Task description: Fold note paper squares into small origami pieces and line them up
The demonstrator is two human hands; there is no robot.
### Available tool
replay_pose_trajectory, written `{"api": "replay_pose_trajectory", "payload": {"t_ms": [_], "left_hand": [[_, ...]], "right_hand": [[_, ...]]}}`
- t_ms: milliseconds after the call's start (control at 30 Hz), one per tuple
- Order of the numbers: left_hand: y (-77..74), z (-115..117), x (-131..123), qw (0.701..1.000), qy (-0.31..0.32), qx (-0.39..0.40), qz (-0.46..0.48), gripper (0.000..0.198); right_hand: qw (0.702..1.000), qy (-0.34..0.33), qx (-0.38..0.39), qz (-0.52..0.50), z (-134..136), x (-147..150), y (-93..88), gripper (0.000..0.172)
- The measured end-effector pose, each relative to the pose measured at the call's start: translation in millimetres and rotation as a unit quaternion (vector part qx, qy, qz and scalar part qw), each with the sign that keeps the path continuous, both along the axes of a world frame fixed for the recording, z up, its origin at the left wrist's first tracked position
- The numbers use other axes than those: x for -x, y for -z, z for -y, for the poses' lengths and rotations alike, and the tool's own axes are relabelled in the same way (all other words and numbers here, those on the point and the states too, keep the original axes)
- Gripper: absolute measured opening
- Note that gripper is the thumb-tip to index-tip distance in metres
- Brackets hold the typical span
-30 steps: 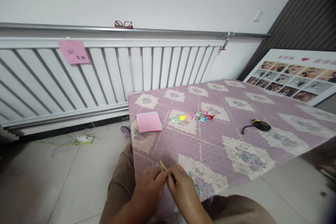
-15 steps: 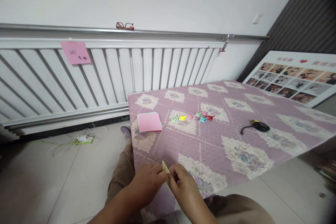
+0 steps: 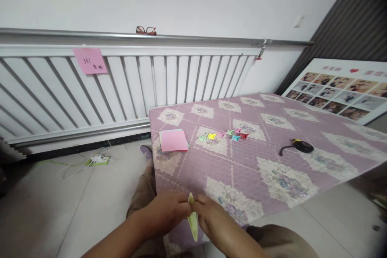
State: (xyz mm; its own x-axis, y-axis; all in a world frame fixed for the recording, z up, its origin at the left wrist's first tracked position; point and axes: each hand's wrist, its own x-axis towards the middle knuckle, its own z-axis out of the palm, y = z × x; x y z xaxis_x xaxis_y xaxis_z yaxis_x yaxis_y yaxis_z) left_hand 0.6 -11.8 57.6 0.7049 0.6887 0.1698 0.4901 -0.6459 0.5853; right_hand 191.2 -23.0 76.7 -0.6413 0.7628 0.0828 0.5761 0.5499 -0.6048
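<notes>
A narrow piece of folded yellow paper (image 3: 192,223) is held over the near edge of the table, its pointed tip facing away from me. My left hand (image 3: 171,208) pinches it from the left, and my right hand (image 3: 209,211) grips it from the right. Both sets of fingertips meet near its upper end, partly hiding it. Beyond the hands lies a stack of square paper (image 3: 174,141) with a pink sheet on top. To the right of the stack, several small folded paper figures (image 3: 212,136) in green, yellow, pink, blue and red sit in a loose row.
A purple flowered cloth covers the table (image 3: 211,165). A black tape measure (image 3: 303,146) with a strap lies on the right. Behind stands a white radiator (image 3: 178,76), with glasses (image 3: 146,30) on the pipe above. On the floor at left is a power strip (image 3: 99,160) with cables.
The yellow paper has turned, so more of its lower part shows between my hands. My right hand has rolled over, with its back now facing up. The view has shifted slightly.
</notes>
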Motion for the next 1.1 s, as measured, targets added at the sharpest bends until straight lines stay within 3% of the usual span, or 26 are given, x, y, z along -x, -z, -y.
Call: {"api": "replay_pose_trajectory", "payload": {"t_ms": [133,300,500,733,833,967,1100], "left_hand": [[-15.6,1,4,0.998,0.007,0.060,0.021,0.020],[-30.8,1,12,0.997,0.037,0.062,0.008,0.020],[-29.7,0,19,0.999,0.034,0.008,-0.027,0.013],[-19.7,9,8,0.992,-0.049,0.084,0.082,0.007],[-11.7,13,-1,0.973,-0.120,0.147,0.131,0.009],[-5.0,15,-12,0.924,-0.203,0.244,0.213,0.011],[0.0,16,-22,0.872,-0.228,0.300,0.314,0.012]], "right_hand": [[0.999,-0.027,-0.016,0.041,1,-2,-8.6,0.034],[0.994,-0.045,-0.034,0.096,4,-2,-11.4,0.026],[0.997,-0.028,-0.017,0.073,5,-4,-18.4,0.015],[1.000,0.003,0.024,0.001,3,-14,-19.0,0.014],[0.998,0.036,0.037,-0.045,2,-15,-7.8,0.023],[0.981,0.130,0.075,-0.120,3,-9,7.8,0.035],[0.951,0.205,0.137,-0.186,2,-2,11.8,0.036]]}}
